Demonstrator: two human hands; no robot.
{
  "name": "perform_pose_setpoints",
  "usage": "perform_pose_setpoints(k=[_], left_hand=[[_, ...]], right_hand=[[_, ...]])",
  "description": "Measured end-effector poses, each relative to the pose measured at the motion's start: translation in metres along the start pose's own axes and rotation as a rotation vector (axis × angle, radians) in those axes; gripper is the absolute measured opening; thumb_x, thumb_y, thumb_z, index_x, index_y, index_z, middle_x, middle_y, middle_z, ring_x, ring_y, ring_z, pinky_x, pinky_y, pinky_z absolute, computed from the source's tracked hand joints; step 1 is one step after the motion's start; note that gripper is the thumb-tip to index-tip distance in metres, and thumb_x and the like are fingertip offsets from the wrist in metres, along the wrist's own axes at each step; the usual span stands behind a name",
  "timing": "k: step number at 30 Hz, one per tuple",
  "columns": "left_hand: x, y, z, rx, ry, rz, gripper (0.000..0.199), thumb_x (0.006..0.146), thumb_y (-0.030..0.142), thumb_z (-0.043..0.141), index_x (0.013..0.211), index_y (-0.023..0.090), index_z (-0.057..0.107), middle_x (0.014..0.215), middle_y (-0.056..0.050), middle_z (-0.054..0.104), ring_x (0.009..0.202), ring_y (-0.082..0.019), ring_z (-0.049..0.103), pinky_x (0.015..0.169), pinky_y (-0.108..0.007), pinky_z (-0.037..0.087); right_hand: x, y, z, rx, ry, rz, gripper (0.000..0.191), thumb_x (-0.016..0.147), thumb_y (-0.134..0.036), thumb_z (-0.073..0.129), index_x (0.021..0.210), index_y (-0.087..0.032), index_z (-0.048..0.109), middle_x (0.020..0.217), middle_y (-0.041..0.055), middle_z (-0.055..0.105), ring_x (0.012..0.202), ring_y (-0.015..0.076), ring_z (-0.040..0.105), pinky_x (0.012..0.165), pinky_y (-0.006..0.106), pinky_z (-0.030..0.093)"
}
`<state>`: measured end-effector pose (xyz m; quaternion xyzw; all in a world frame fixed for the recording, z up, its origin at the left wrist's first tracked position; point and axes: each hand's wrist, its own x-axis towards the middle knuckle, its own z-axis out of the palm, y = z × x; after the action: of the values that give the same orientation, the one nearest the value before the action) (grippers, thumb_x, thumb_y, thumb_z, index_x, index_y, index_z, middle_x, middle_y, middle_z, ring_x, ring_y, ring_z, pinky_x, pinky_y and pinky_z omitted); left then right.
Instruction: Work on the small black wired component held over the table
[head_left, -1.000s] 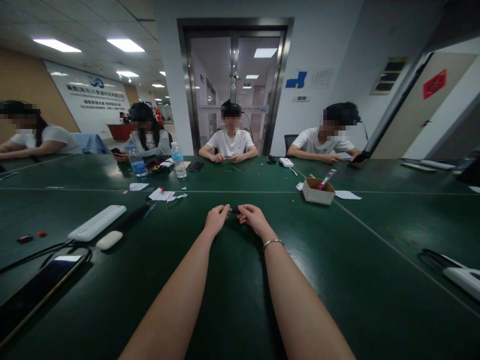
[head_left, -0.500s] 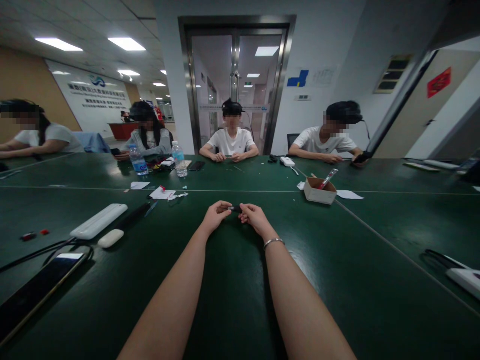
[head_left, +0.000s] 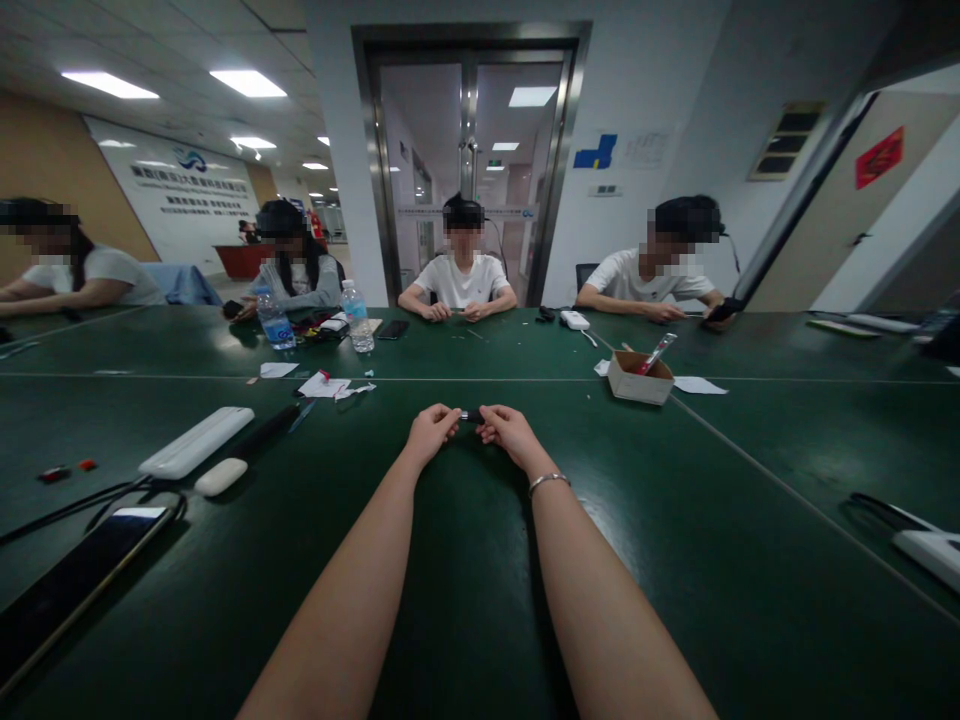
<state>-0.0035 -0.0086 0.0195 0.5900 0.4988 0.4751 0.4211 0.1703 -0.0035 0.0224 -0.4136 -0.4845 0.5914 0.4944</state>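
Observation:
Between my two hands is a small black stick-shaped piece with a silvery part (head_left: 470,416), held level just above the green table (head_left: 480,560). My left hand (head_left: 433,436) pinches its silvery left end with thumb and fingers. The black right end sits in the closed fingers of my right hand (head_left: 511,438), whose wrist wears a metal bangle (head_left: 549,483). Fingers cover both ends, so its exact kind cannot be made out.
Left of me lie a phone (head_left: 82,585), a white power bank (head_left: 198,443) and a white oval case (head_left: 221,477). A small open box (head_left: 640,384) stands ahead right. Paper scraps (head_left: 324,386) and water bottles (head_left: 358,318) lie beyond. Several people sit opposite.
My left fingers have closed a little more around the silvery end and shifted slightly. The right hand keeps its grip; the view has tilted very slightly.

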Motion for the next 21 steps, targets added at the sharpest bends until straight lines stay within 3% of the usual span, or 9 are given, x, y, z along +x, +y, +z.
perform_pose_setpoints(k=[3, 8, 11, 15, 18, 21], left_hand=[[-0.0019, 0.0023, -0.0007, -0.063, -0.021, 0.057, 0.030, 0.069, 0.041, 0.068, 0.085, 0.016, 0.062, 0.080, -0.004, 0.065, 0.069, -0.013, 0.058, 0.055, -0.022, 0.042], [-0.0014, 0.0029, -0.0011, -0.142, -0.053, 0.086, 0.041, 0.062, 0.033, 0.075, 0.098, 0.018, 0.063, 0.097, -0.007, 0.066, 0.080, -0.015, 0.061, 0.060, -0.021, 0.045], [0.0004, 0.0032, 0.0004, -0.150, -0.001, -0.012, 0.042, 0.068, 0.042, 0.070, 0.101, 0.017, 0.062, 0.093, -0.007, 0.067, 0.074, -0.014, 0.062, 0.058, -0.022, 0.046], [0.0020, 0.0023, 0.0022, -0.045, 0.007, -0.093, 0.042, 0.078, 0.054, 0.057, 0.079, 0.012, 0.063, 0.069, -0.006, 0.064, 0.057, -0.012, 0.058, 0.051, -0.023, 0.042], [0.0008, 0.0011, 0.0017, -0.025, -0.028, -0.021, 0.036, 0.075, 0.049, 0.063, 0.078, 0.013, 0.063, 0.069, -0.004, 0.063, 0.061, -0.012, 0.058, 0.052, -0.022, 0.043], [-0.0005, 0.0010, 0.0009, -0.075, -0.053, 0.072, 0.036, 0.067, 0.040, 0.072, 0.093, 0.016, 0.063, 0.087, -0.005, 0.066, 0.075, -0.014, 0.061, 0.058, -0.022, 0.046]], right_hand=[[0.0003, 0.0005, -0.0004, 0.006, 0.011, 0.000, 0.024, 0.076, -0.035, 0.070, 0.078, -0.013, 0.062, 0.058, 0.0035, 0.063, 0.048, 0.0083, 0.055, 0.046, 0.018, 0.045], [-0.0004, -0.0002, 0.0004, 0.013, 0.036, 0.006, 0.024, 0.077, -0.034, 0.069, 0.078, -0.012, 0.061, 0.057, 0.0031, 0.063, 0.046, 0.0076, 0.054, 0.045, 0.018, 0.045], [-0.0005, -0.0008, 0.0007, 0.021, 0.039, 0.017, 0.021, 0.078, -0.031, 0.069, 0.081, -0.012, 0.061, 0.057, 0.0028, 0.063, 0.046, 0.0075, 0.054, 0.046, 0.018, 0.045], [0.0000, -0.0003, -0.0001, 0.011, 0.021, 0.014, 0.019, 0.076, -0.028, 0.071, 0.084, -0.012, 0.063, 0.059, 0.0031, 0.064, 0.047, 0.0077, 0.055, 0.046, 0.018, 0.045], [0.0007, 0.0007, -0.0009, 0.001, 0.025, 0.006, 0.017, 0.078, -0.026, 0.069, 0.084, -0.011, 0.063, 0.059, 0.0028, 0.064, 0.047, 0.0075, 0.055, 0.046, 0.018, 0.046], [0.0011, 0.0014, -0.0011, 0.002, 0.030, 0.006, 0.014, 0.081, -0.024, 0.066, 0.084, -0.011, 0.062, 0.058, 0.0025, 0.063, 0.046, 0.0073, 0.054, 0.046, 0.018, 0.046]])
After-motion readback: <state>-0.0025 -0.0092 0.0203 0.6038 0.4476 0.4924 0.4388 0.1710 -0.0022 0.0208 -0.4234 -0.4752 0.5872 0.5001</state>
